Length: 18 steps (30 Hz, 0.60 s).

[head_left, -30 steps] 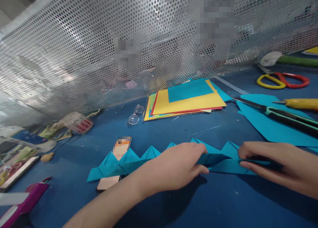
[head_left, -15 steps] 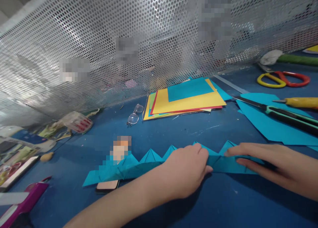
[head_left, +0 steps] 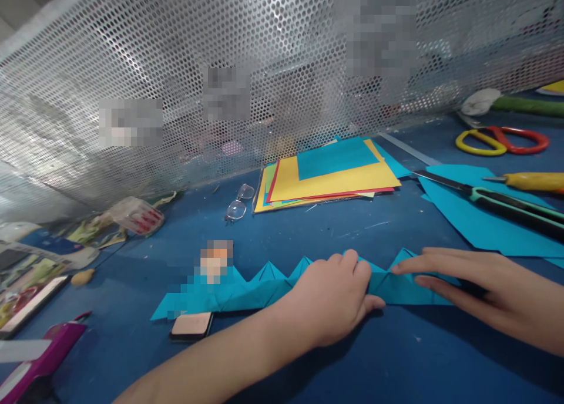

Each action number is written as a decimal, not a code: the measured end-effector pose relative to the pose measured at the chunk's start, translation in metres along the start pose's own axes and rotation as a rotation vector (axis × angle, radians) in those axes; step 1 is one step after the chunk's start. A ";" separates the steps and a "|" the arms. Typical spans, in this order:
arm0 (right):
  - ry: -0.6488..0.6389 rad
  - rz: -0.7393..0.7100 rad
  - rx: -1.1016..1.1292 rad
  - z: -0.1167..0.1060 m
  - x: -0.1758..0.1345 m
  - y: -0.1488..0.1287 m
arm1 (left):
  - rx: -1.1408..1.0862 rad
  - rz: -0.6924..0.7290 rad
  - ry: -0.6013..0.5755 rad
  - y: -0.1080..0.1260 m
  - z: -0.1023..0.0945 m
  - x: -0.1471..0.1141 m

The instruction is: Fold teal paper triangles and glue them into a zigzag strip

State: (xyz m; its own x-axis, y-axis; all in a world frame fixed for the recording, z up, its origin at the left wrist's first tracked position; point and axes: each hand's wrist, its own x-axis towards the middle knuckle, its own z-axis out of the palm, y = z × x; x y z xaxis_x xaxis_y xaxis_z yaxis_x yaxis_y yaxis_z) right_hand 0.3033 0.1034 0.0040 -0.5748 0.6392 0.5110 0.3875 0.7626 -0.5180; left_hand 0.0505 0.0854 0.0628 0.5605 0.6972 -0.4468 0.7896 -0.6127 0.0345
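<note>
A long strip of folded blue paper with a row of pointed, triangular folds along its far edge stretches across the front of the blue table. My left hand is closed over the strip's middle, fingers curled on top and thumb toward the near edge. Near the right end, my right hand holds the same strip between its fingers and thumb. Part of the strip is hidden under both hands. The left end lies over a phone-like object, partly blurred out.
Behind the strip are stacked coloured papers and eyeglasses. To the right lie scissors, a utility knife, a yellow-handled tool and blue paper. A purple tool lies at left. A perforated metal screen stands behind.
The strip's left end has shifted slightly up and right. My left thumb has stretched a little to the right, and my right fingertips have slid slightly left along the paper.
</note>
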 end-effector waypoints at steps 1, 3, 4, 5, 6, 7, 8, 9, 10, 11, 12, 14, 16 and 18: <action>0.004 -0.002 0.001 0.000 -0.001 0.000 | 0.002 0.000 0.000 0.001 0.001 0.001; 0.018 -0.008 0.004 0.000 -0.002 0.001 | 0.005 0.005 0.004 0.001 0.002 0.002; 0.026 -0.013 0.004 0.000 -0.002 0.001 | 0.004 0.009 0.007 0.000 0.003 0.002; 0.034 -0.018 0.005 0.000 -0.002 0.001 | 0.003 0.015 0.011 -0.001 0.003 0.002; 0.039 -0.022 0.005 0.001 -0.002 0.002 | 0.000 0.022 0.016 -0.002 0.004 0.002; 0.044 -0.025 0.005 0.001 -0.001 0.002 | -0.002 0.028 0.021 -0.003 0.004 0.002; 0.043 -0.025 0.004 0.001 0.000 0.003 | -0.006 0.031 0.024 -0.004 0.005 0.002; 0.042 -0.023 0.004 0.002 0.000 0.004 | -0.008 0.032 0.028 -0.004 0.005 0.002; 0.039 -0.018 0.004 0.003 0.001 0.005 | -0.010 0.027 0.032 -0.003 0.005 0.002; 0.032 -0.016 0.007 0.003 0.001 0.006 | -0.013 0.018 0.035 -0.003 0.005 0.002; 0.023 -0.013 0.010 0.004 0.001 0.007 | -0.016 0.005 0.040 -0.002 0.006 0.001; 0.009 -0.008 0.015 0.004 -0.001 0.008 | -0.027 -0.021 0.055 0.001 0.006 0.001; -0.008 0.003 0.017 0.003 -0.003 0.009 | -0.046 -0.038 0.070 0.003 0.007 0.000; -0.032 0.029 0.017 0.002 -0.004 0.008 | -0.075 -0.045 0.084 0.003 0.007 0.000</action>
State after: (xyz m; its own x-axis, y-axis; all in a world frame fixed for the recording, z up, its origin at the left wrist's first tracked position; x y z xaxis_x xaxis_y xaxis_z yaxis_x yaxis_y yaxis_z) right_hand 0.3072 0.1063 -0.0040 -0.5865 0.6573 0.4733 0.3923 0.7417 -0.5440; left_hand 0.0508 0.0810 0.0568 0.5404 0.7541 -0.3731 0.8292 -0.5527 0.0839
